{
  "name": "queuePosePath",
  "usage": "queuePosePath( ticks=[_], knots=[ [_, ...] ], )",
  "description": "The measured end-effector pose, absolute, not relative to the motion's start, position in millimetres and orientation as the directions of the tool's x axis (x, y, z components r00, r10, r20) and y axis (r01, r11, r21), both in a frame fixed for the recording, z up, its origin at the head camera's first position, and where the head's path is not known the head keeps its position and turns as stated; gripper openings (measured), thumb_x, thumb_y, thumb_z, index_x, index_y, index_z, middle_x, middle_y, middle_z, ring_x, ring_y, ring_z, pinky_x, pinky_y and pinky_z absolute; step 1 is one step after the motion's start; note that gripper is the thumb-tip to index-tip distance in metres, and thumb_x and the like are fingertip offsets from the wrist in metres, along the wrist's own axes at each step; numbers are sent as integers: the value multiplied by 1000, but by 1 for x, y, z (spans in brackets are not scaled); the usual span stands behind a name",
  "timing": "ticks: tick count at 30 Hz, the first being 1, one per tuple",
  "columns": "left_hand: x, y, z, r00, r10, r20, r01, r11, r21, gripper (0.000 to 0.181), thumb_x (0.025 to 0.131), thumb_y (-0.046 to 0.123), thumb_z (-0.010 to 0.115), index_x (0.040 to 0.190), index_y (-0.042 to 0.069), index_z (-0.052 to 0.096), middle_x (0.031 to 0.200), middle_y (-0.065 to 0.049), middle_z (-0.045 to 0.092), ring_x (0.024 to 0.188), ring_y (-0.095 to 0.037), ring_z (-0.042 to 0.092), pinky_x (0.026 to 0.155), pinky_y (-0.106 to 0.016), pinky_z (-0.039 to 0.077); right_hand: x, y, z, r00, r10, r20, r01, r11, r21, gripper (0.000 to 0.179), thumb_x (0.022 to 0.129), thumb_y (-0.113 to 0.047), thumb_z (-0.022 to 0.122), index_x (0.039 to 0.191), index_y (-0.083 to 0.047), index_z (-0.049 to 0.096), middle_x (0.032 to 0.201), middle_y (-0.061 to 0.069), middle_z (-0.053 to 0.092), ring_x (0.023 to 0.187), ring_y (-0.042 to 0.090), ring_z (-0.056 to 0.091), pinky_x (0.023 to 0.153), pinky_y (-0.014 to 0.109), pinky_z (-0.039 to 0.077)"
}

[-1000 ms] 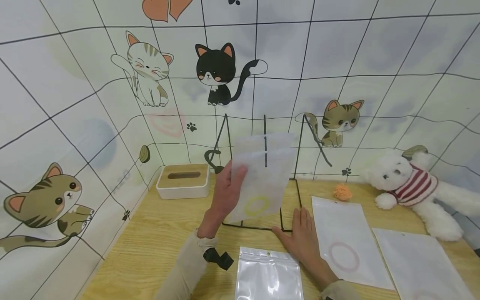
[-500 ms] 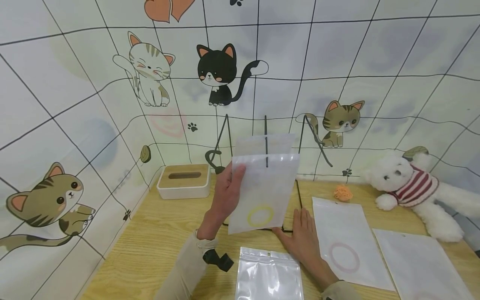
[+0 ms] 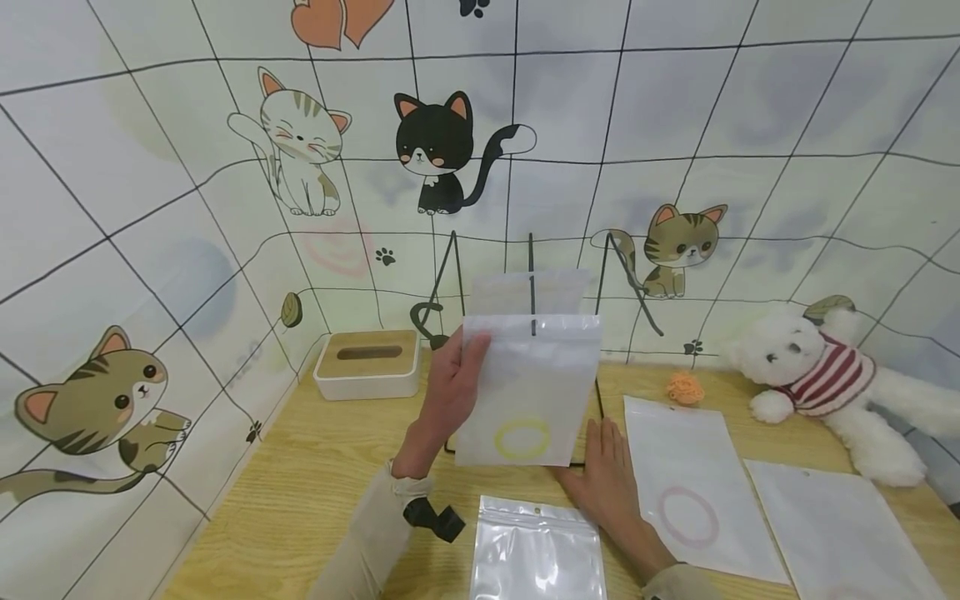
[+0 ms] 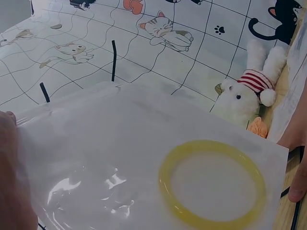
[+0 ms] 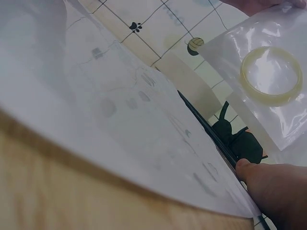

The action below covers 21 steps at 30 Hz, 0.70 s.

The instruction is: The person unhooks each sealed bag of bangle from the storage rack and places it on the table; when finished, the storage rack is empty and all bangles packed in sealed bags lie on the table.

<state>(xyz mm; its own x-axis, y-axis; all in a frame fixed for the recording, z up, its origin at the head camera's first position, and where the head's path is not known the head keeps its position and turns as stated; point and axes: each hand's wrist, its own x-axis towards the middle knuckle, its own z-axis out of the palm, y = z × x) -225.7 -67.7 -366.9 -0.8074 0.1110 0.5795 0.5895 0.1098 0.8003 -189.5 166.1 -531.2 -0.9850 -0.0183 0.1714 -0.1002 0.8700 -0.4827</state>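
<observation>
My left hand [image 3: 453,375] grips the left edge of a clear zip bag [image 3: 525,367] with a yellow ring [image 3: 522,439] inside, thumb on its front face. The bag hangs upright before a black wire rack [image 3: 452,267], and the tip of the middle prong [image 3: 533,321] shows over its top strip. Behind it, another bag [image 3: 502,292] shows its upper part on the same prong. My right hand [image 3: 611,492] lies by the rack's base with fingers extended; in the right wrist view its thumb [image 5: 245,167] touches a black rod.
A silvery zip bag [image 3: 538,550] lies at the front. Right of the rack lie a bag with a pink ring [image 3: 697,467] and another flat bag [image 3: 832,517]. A tissue box [image 3: 367,365], an orange ball [image 3: 685,388] and a white plush toy [image 3: 825,375] stand farther back.
The bag with the yellow ring has shifted slightly down and turned to face the head camera more squarely, its bottom edge swinging right. My right hand has stayed by the base.
</observation>
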Motion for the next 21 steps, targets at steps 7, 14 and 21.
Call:
queuePosePath(
  ticks=[7, 14, 21],
  knots=[
    [-224, -73, -369, -779, 130, 613, 625, 98, 774, 20, 107, 19, 47, 109, 4, 60, 93, -14, 65, 76, -15, 64, 67, -28, 58, -187, 164, -534, -980, -26, 195, -116, 879, -463, 109, 90, -67, 57, 153, 13, 19, 160, 36, 13, 151, 49, 12, 124, 57, 8],
    [-225, -72, -372, -752, 138, 644, 656, 60, 753, 21, 107, 18, 46, 110, 3, 61, 94, -16, 66, 76, -12, 64, 67, -29, 58, -185, 165, -532, -980, -24, 195, -114, 878, -465, 107, 90, -63, 60, 152, 15, 20, 159, 37, 14, 150, 50, 12, 123, 58, 8],
    [-223, -70, -371, -749, 129, 650, 661, 74, 747, 23, 107, 23, 47, 110, 5, 60, 93, -14, 66, 75, -12, 65, 66, -30, 58, -187, 167, -531, -981, -34, 192, -123, 871, -476, 105, 89, -57, 64, 152, 15, 19, 159, 38, 12, 150, 51, 10, 123, 58, 6]
  ],
)
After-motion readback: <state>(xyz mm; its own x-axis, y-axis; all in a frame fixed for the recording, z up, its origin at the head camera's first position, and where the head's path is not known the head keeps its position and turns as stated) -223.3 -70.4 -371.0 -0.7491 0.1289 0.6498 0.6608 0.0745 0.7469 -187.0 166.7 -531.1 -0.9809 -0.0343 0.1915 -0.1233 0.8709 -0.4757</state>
